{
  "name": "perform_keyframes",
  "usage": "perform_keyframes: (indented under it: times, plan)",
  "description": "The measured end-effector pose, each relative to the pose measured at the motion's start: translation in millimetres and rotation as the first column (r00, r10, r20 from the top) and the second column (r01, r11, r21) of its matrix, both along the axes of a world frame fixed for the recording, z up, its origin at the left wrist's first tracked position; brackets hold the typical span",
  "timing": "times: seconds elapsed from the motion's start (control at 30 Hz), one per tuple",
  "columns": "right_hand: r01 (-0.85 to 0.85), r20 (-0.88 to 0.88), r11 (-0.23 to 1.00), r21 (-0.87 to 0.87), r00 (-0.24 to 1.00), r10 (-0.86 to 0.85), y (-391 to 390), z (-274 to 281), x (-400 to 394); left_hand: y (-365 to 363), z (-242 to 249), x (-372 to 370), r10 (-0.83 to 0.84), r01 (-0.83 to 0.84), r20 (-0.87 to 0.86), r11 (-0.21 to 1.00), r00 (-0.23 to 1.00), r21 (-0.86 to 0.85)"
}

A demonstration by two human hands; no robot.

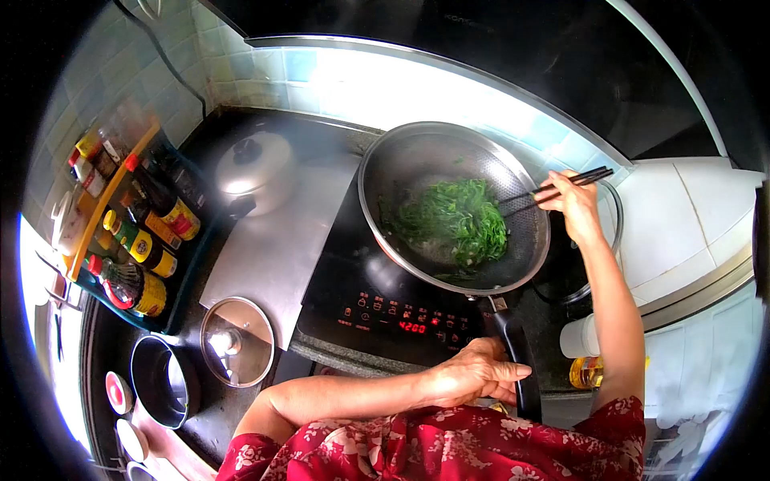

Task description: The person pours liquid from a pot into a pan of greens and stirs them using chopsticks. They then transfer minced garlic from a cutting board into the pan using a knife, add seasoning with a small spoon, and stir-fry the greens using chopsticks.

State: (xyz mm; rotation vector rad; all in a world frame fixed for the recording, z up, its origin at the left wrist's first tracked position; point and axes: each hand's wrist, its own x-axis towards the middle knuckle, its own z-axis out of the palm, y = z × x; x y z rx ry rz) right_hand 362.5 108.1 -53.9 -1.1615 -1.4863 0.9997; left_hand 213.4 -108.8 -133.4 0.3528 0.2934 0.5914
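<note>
Black chopsticks (595,174) slant down-left toward greens (464,220) — right grip (573,200) pinching them, left grip (475,372) around handle (519,353).

counter: dark countertop (212,403) | on it: black cooktop (338,268), metal sheet (277,248), glass lid (237,341), dark pot (166,381), teal tray (195,272)

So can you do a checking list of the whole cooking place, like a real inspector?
Surface: black hob, red digits lit; metal sheet beside it.
Job's things: leafy greens in the wok.
Clutter: left of the hob, bottles, glass lid, dark pot.
Hands: left hand has its grip on the wok handle; right hand holds black chopsticks.
Cables: dark cord along the tiled wall.
Surroundings: dark glossy panel above the wok.
</note>
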Motion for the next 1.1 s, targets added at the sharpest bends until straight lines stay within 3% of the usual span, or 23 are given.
perform_keyframes:
  times: [0.1,0.17,0.3,0.37,0.43,0.57,0.63,0.7,0.73,0.83,0.9,0.97,1.03,1.1]
  plan:
    - [-0.011,-0.143,0.997,-0.07,0.99,0.001,8,-7,-14,-1,6,0,0.017,-0.017,0.01,1.0,1.0,0.002]
    - [-0.106,-0.299,0.99,-0.094,0.951,0.074,6,-5,-25,-1,7,-1,0.038,-0.038,0.02,0.999,0.999,-0.006]
    - [-0.19,-0.26,0.981,-0.038,0.95,0.174,-21,5,-62,0,3,-1,0.001,-0.001,-0.003,1.0,1.0,-0.009]
    - [-0.315,-0.318,0.948,-0.038,0.903,0.287,-34,0,-72,1,7,-2,-0.016,0.016,0.001,1.0,1.0,-0.002]
    - [-0.422,-0.26,0.901,-0.098,0.885,0.386,-48,-7,-72,1,10,-4,0.005,-0.005,0.05,1.0,0.999,0.006]
    - [-0.375,-0.096,0.923,-0.083,0.925,0.367,-53,8,-49,0,9,-3,0.024,-0.025,0.071,1.0,0.997,0.011]
    - [-0.306,0.001,0.952,0.005,0.952,0.306,-39,9,-41,2,4,-3,-0.025,0.025,-0.031,1.0,0.999,-0.005]
    - [-0.214,-0.049,0.975,0.052,0.975,0.216,-30,0,-44,1,1,0,-0.013,0.013,-0.017,1.0,1.0,0.003]
    - [-0.259,-0.169,0.964,0.051,0.95,0.264,-31,-4,-48,1,1,1,0.006,-0.006,-0.001,1.0,1.0,0.008]
    - [-0.348,-0.019,0.936,-0.057,0.938,0.347,-55,1,-47,0,2,1,0.01,-0.01,0.008,1.0,1.0,0.016]
    - [-0.317,0.002,0.945,-0.087,0.948,0.318,-44,8,-26,0,-1,1,-0.003,0.003,-0.001,1.0,1.0,0.02]
    - [-0.186,0.051,0.979,0.079,0.982,0.182,-30,8,-19,2,-1,0,-0.007,0.007,-0.009,0.999,1.0,0.032]
    - [-0.165,-0.125,0.98,0.114,0.976,0.179,-24,-2,-28,1,3,0,-0.004,0.005,-0.03,0.999,1.0,0.035]
    - [-0.227,-0.112,0.973,-0.032,0.969,0.222,-38,-10,-40,1,9,-3,0.004,-0.003,-0.035,1.0,0.999,0.03]
